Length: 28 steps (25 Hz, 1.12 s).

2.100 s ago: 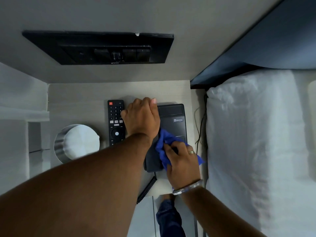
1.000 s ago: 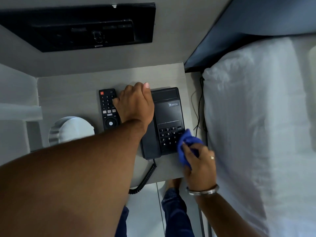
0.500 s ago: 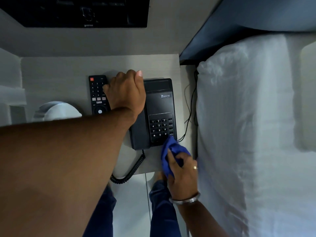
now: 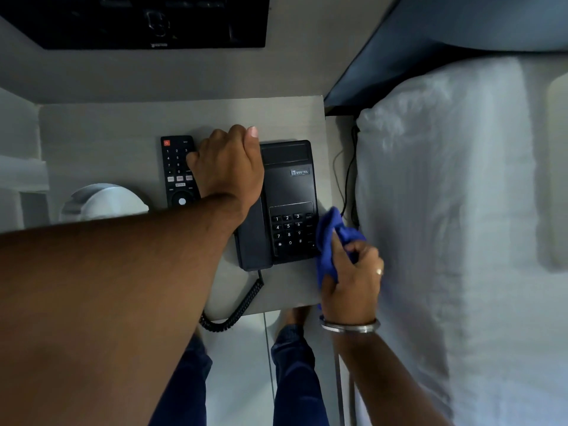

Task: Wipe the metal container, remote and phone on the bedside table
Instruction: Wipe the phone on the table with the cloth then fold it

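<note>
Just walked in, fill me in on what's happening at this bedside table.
A person is cleaning the black phone. The left hand presses down on the handset side, steadying it, while the right hand holds a blue cloth against the phone's right edge by the keypad. The remote and metal container sit to the left, untouched.

Bedroom: bed (image 4: 461,210), bedside table (image 4: 123,133).
</note>
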Available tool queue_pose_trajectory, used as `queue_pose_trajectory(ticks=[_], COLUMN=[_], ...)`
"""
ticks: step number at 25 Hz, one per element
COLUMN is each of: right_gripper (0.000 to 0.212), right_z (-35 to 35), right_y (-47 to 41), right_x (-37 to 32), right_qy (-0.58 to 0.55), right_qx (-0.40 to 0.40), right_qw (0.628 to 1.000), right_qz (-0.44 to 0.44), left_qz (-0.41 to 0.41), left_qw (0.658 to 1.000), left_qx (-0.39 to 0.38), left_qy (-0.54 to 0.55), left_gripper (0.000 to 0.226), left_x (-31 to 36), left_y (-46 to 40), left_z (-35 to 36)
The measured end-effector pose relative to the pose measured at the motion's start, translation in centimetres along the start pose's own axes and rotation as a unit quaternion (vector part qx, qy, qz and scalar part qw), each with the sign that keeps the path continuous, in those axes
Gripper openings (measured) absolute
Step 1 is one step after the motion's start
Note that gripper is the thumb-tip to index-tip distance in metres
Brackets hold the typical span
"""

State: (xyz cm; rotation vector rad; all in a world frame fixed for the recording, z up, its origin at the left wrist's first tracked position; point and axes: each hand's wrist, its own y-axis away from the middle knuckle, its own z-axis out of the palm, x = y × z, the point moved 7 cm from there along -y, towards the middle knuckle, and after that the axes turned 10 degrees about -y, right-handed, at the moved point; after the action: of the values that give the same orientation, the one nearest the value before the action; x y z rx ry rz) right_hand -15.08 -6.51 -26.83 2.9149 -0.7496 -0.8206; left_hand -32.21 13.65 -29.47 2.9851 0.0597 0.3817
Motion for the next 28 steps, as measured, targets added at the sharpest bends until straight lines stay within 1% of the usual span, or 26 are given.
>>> queue_pose_trajectory(ticks=[2,5,7,9,11,12,13,15,16,17,18,20,22,24,26,27,28], right_gripper=[0.06,0.051,0.048,0.048,0.048,0.048,0.047,0.043,0.041,0.041,0.043,0.048,0.042,0.037,0.039,0.039,0.037], right_z=[-0.1,1.7,3.2,3.6,2.9,2.3,1.5,0.6,0.5,0.4,0.4,0.3,1.1,2.7,3.7,3.6,3.2], right_y=[-3.0,-5.7,-5.6,-5.5,-6.0,-6.4,-6.9,-7.5,-7.4,-7.1,-6.8,-6.5,-6.0,-5.2,-5.5,-6.1,-6.9], right_x=[-3.3,-7.1,-8.4,-8.5,-7.6,-6.7,-5.4,-3.0,-2.2,-2.0,-2.1,-3.7,-6.1,-8.3,-8.6,-7.7,-5.7], right_qy=[0.02,0.067,0.092,0.114,0.146,0.161,0.173,0.202,0.211,0.205,0.185,0.133,0.088,0.057,0.074,0.093,0.098], right_qx=[-0.011,-0.07,-0.115,-0.128,-0.119,-0.111,-0.099,-0.104,-0.112,-0.115,-0.105,-0.056,-0.034,-0.063,-0.103,-0.118,-0.135], right_qw=[0.996,0.981,0.965,0.952,0.947,0.95,0.956,0.963,0.963,0.964,0.968,0.976,0.972,0.959,0.942,0.941,0.952], right_qz=[-0.081,-0.166,-0.219,-0.253,-0.259,-0.244,-0.216,-0.146,-0.125,-0.124,-0.133,-0.164,-0.217,-0.272,-0.31,-0.305,-0.256], left_qz=[0.0,0.003,0.004,0.003,0.001,0.002,0.002,-0.002,-0.005,-0.007,-0.007,-0.007,-0.008,-0.008,-0.004,-0.002,0.0], left_qw=[1.0,1.0,1.0,1.0,1.0,1.0,1.0,1.0,1.0,1.0,1.0,1.0,1.0,1.0,1.0,1.0,1.0], left_qx=[-0.002,0.004,0.005,0.005,0.0,-0.004,-0.008,-0.013,-0.014,-0.015,-0.017,-0.02,-0.018,-0.014,-0.012,-0.015,-0.017], left_qy=[-0.001,-0.001,0.003,0.008,0.008,0.009,0.01,0.009,0.009,0.009,0.009,0.005,0.001,0.005,0.006,0.006,0.005], left_gripper=[0.053,0.052,0.053,0.053,0.054,0.054,0.053,0.052,0.051,0.05,0.05,0.05,0.052,0.052,0.052,0.052,0.051], left_x=[0.0,0.1,0.0,0.0,-0.1,0.0,0.0,-0.1,-0.1,-0.2,-0.1,0.0,0.0,0.0,0.1,0.1,0.1], left_y=[0.0,0.0,0.1,0.0,0.0,0.1,0.0,0.1,0.0,0.1,0.1,0.0,0.0,0.0,0.0,0.0,0.0], left_z=[-0.1,-0.2,-0.2,-0.2,-0.3,-0.3,-0.3,-0.2,-0.2,-0.2,-0.2,-0.1,-0.1,-0.2,-0.2,-0.2,-0.2])
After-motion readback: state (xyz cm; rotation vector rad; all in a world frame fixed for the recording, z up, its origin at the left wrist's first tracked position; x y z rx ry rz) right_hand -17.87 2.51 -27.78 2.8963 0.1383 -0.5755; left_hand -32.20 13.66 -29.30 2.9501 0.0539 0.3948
